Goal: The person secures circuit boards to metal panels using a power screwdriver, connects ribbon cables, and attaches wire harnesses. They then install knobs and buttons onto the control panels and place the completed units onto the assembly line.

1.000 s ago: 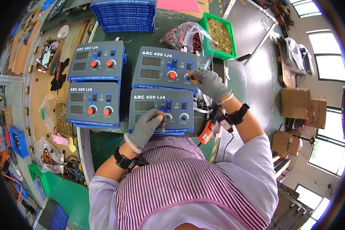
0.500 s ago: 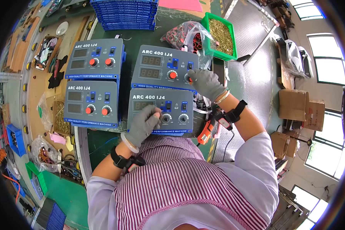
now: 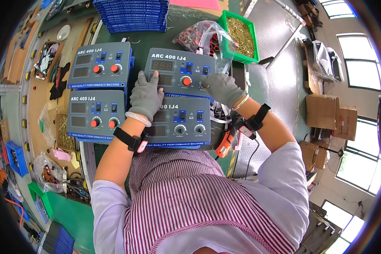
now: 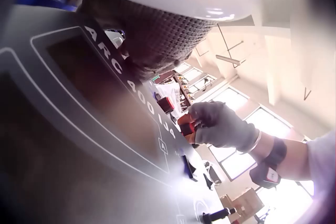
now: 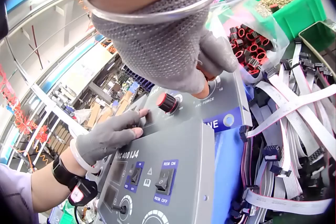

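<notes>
A grey control panel (image 3: 180, 54) marked ARC 400 IJ4 lies at the upper right of a group of similar panels. My gloved right hand (image 3: 222, 88) pinches a red-topped knob (image 4: 188, 128) at its ARC FORCE dial; the fingers hide the knob in the head view. Left of it, another red knob (image 3: 185, 81) sits on the panel. My gloved left hand (image 3: 146, 98) rests with extended fingers on the panel's left edge. Nearer my body, the lower-right panel (image 3: 189, 139) has bare knob shafts and is partly covered by the left hand.
Two panels with red knobs (image 3: 96, 122) lie at left. Stacked blue-edged panels (image 3: 133, 17) stand behind. Further right are a bag of red-and-black knobs (image 5: 251, 45), a green bin (image 3: 255, 38) of small brass-coloured parts, white ribbon cables (image 5: 294, 103) and an orange tool (image 3: 225, 144).
My left hand has moved up from the lower-right panel to the left edge of the upper-right one, its fingers now extended. The right hand stays at the ARC FORCE dial.
</notes>
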Tool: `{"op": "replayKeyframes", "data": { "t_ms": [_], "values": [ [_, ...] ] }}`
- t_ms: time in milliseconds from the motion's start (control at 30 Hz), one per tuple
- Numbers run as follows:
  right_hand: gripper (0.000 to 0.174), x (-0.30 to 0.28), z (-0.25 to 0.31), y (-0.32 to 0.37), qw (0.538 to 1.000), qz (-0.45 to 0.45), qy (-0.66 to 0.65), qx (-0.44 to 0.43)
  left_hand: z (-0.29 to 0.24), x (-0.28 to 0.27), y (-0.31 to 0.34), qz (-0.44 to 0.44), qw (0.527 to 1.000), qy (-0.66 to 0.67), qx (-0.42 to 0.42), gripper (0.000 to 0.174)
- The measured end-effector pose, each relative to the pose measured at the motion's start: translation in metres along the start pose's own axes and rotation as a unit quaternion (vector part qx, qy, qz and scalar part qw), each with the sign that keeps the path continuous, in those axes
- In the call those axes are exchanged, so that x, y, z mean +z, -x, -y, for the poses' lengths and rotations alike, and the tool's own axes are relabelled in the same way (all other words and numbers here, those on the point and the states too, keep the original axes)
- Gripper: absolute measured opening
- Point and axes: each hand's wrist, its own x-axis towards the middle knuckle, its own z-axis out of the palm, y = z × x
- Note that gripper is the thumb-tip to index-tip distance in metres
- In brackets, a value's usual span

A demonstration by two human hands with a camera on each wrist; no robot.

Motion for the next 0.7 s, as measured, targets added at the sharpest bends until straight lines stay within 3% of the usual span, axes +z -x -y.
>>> {"op": "replayKeyframes", "data": {
  "t_ms": [433,700],
  "values": [
    [0.018,-0.014,0.002,-0.007,0.999,0.031,0.002,-0.024,0.002,0.005,0.002,-0.034,0.999,0.003,0.018,0.052],
    [0.023,-0.002,-0.010,0.000,0.999,-0.008,-0.014,-0.040,0.003,0.010,0.003,-0.071,0.996,0.009,0.052,0.055]
  ]
}}
